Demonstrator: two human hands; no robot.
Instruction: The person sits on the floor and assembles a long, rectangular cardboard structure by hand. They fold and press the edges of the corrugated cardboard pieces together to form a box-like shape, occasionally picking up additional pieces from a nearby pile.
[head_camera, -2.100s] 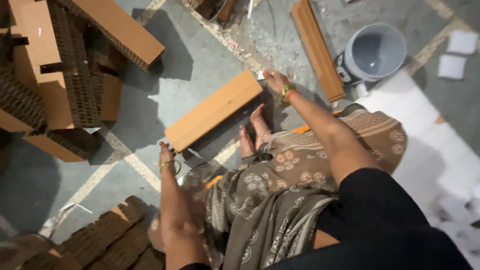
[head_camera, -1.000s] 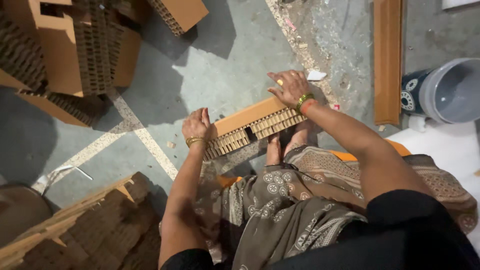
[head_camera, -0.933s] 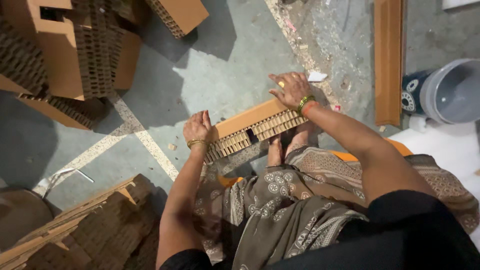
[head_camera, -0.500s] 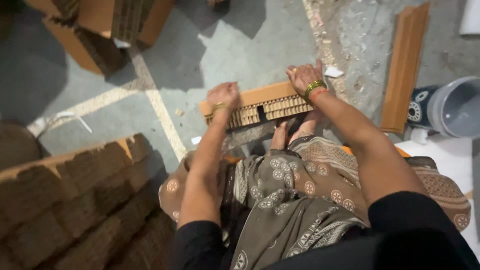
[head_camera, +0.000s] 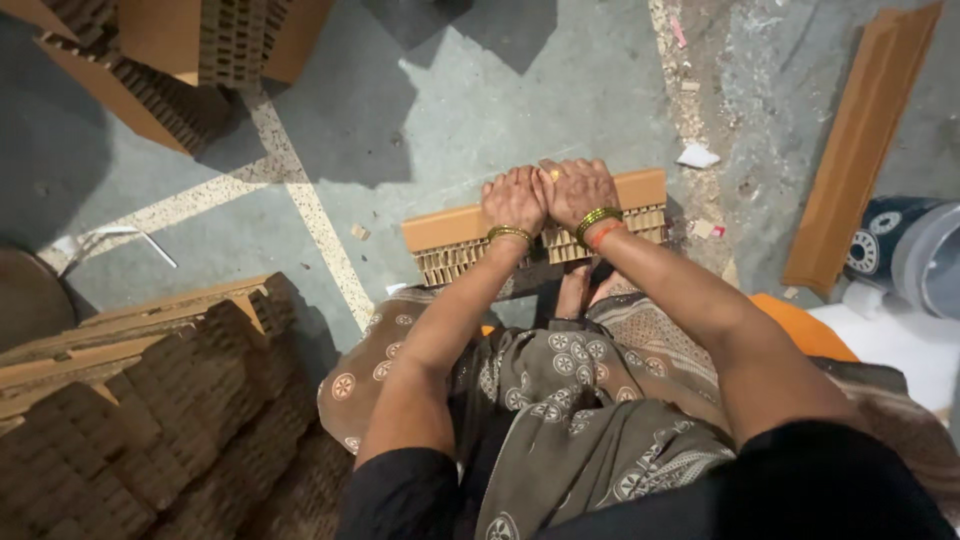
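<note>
The left hand (head_camera: 514, 198) and right hand (head_camera: 577, 190) are laid side by side, palms down and fingers curled over the top of a honeycomb cardboard block (head_camera: 455, 240), which is pressed flat on the grey floor (head_camera: 520, 90) near its painted line; a second ago the hands were spread to the block's two ends, so the grip has been gathered to the middle; the fingertips are hidden behind the block; a bucket (head_camera: 925, 262) is cut off at the right edge.
</note>
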